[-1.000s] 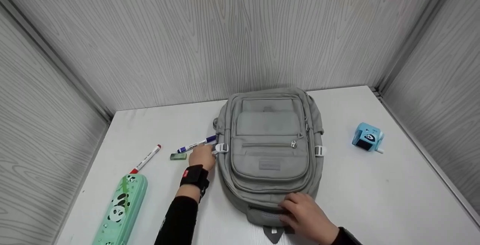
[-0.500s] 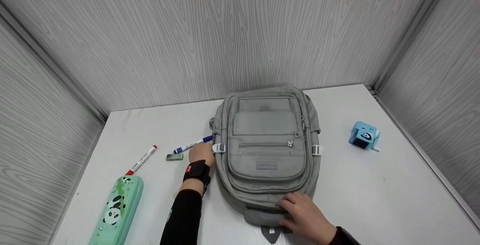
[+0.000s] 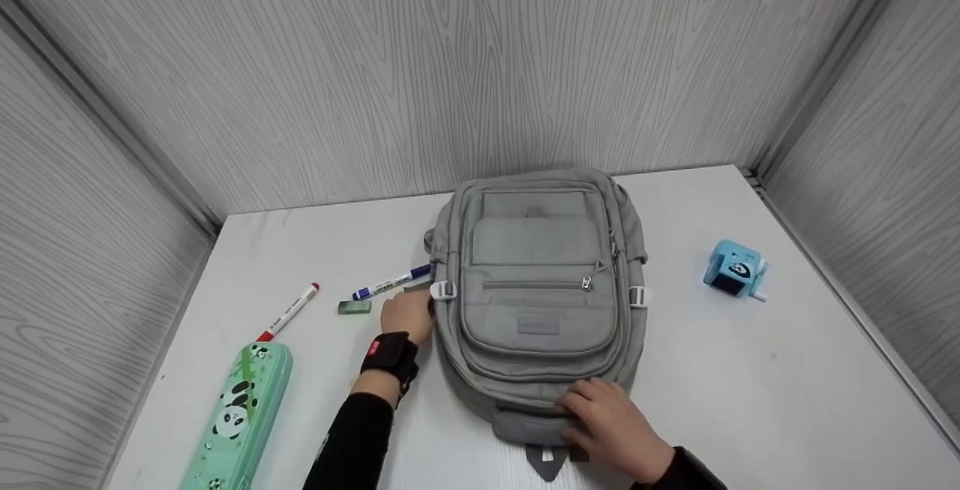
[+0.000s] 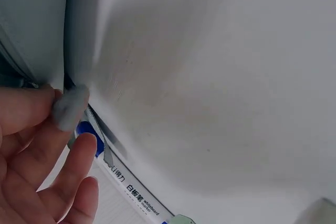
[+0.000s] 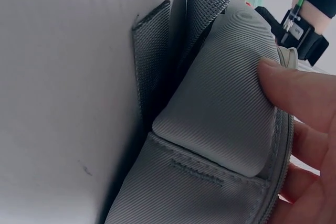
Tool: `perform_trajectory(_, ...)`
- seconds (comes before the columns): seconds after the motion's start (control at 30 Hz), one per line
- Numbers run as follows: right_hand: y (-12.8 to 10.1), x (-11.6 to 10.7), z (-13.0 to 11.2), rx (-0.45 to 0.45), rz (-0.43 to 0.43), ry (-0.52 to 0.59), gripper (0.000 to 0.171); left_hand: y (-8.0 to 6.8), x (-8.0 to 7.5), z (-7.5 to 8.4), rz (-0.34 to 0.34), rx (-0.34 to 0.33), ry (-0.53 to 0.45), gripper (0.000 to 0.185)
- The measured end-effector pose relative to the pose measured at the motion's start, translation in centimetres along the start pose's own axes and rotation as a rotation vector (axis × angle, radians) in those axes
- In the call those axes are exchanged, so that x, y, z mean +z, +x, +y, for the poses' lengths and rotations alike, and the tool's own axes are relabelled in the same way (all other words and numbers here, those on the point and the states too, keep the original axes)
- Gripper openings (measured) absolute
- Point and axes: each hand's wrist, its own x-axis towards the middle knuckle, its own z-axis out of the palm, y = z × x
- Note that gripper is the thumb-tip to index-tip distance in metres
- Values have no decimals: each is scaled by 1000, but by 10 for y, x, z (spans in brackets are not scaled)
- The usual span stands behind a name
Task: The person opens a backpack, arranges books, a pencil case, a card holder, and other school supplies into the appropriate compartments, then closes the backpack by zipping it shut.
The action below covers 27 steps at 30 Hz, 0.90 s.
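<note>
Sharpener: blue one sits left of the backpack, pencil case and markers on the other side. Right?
Not quite. The head view shows the blue sharpener to the right of the backpack, alone on that side. The pencil case and both markers, red and blue, lie on the backpack's left.

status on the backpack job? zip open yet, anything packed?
Done: nothing packed. The red marker, blue marker, eraser, pencil case and sharpener all lie on the table. In hand: the left hand pinches a grey tab at the backpack side, and the right hand holds its near end. Left: opening and loading; no compartment looks open.
</note>
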Motion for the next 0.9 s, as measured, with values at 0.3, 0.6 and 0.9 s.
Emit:
perform_trajectory(0.3,-5,-2,11,-60,103,-80,33,-21,-3,4,28,77,8,11)
perform_trajectory(0.6,-17,-29,40,105,-24,-96,25,-57,-1,19,101,171,-10,15)
perform_trajectory(0.9,-15,-53,90,246,-37,-113,35,-96,4,52,108,226,-88,18)
